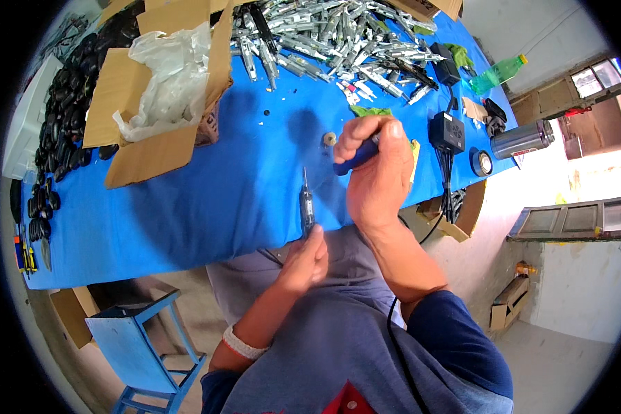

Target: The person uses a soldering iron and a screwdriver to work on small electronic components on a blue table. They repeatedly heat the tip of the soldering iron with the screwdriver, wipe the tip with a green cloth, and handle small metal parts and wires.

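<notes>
On the far left, rows of black parts (62, 117) lie along the edge of the blue table (207, 193), next to an open cardboard box (152, 90) with a crumpled clear plastic bag (162, 76) inside. Near the table's front edge, the left hand (305, 261) has its grip clenched around the lower end of a slim metal piece (307, 203). The piece stands nearly upright over the table, long axis running away from the person, thin tip pointing toward the far side. It looks silvery grey with a darker middle section. Just right of it, the right hand (376, 165) is closed around a blue-handled tool (357, 157), whose handle slants down to the left. Behind lies a heap of similar metal pieces (338, 34); further right sit black adapters (447, 131) and a green bottle (498, 73).
</notes>
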### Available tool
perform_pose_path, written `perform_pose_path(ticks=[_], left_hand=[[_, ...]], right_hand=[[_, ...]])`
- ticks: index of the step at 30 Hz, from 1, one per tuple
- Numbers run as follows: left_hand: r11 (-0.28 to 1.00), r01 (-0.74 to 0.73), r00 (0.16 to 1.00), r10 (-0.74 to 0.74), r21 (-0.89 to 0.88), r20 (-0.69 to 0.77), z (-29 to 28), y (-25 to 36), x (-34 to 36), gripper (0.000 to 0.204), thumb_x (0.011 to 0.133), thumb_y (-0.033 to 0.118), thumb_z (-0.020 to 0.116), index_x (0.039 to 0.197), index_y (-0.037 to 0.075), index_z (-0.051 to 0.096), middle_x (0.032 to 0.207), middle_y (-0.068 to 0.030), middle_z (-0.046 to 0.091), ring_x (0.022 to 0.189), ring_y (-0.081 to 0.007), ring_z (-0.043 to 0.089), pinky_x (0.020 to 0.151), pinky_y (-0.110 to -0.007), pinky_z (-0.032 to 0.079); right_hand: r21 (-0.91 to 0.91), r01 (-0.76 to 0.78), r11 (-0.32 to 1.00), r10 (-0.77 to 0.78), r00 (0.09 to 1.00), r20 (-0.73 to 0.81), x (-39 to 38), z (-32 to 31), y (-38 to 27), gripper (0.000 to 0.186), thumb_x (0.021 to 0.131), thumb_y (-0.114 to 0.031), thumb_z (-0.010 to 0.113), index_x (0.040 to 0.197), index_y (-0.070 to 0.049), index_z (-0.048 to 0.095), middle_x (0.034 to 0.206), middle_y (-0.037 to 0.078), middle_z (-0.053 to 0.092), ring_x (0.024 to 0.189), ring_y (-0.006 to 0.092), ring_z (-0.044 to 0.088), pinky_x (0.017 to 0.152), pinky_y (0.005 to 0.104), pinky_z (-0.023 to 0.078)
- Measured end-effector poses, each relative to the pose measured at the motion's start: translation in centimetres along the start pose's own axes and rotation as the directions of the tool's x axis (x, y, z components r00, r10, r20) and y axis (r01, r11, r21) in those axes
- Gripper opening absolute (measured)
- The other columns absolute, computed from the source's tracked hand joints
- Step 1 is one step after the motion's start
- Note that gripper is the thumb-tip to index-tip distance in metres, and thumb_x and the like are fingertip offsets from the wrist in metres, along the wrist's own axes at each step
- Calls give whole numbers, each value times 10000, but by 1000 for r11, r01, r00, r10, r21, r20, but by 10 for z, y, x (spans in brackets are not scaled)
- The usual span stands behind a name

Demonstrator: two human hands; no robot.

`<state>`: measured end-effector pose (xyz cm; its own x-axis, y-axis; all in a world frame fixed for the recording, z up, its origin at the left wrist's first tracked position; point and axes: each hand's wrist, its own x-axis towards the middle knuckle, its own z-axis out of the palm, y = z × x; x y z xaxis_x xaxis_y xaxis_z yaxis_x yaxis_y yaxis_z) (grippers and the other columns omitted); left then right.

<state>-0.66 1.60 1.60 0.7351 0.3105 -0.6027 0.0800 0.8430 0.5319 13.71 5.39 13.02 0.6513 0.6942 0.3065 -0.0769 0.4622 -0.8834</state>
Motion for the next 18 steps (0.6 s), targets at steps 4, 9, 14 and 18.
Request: perform_pose_path(ticks=[4, 9, 14, 18], left_hand=[[999, 22, 1000, -22, 23, -14, -1, -3, 2, 467, 958, 497, 393, 670, 131, 356, 459, 2, 318, 364, -99, 287, 356, -253, 227], [999, 37, 999, -37, -3, 0, -1, -7, 2, 467, 956, 497, 399, 667, 133, 359, 452, 4, 315, 357, -102, 279, 354, -252, 222], [1000, 7, 1000, -7, -16, -5, -1, -6, 1, 466, 949, 506, 408, 665, 140, 356, 455, 11, 311, 356, -97, 274, 353, -253, 224], [997, -3, 999, 7, -78, 51, -3, -4, 1, 464, 950, 509, 404, 666, 146, 356, 458, 15, 313, 360, -92, 282, 357, -250, 236]], right_hand=[[129, -34, 991, 30, 999, 28, 4, 0, 7, 393, 957, -356, 380, 718, -49, 432, 588, 70, 446, 510, 134, 384, 440, 270, 310], [172, -206, 963, 124, 910, 396, 18, -2, 6, 461, 948, -379, 380, 613, -62, 396, 494, 42, 381, 441, 120, 333, 371, 254, 239], [188, -165, 968, 58, 879, 474, 16, -4, 4, 477, 936, -389, 393, 591, -61, 389, 494, 61, 396, 429, 133, 346, 376, 263, 267], [133, -83, 988, 36, 946, 323, 14, -11, 6, 439, 929, -375, 397, 639, -47, 434, 585, 82, 449, 515, 161, 403, 480, 285, 365]])
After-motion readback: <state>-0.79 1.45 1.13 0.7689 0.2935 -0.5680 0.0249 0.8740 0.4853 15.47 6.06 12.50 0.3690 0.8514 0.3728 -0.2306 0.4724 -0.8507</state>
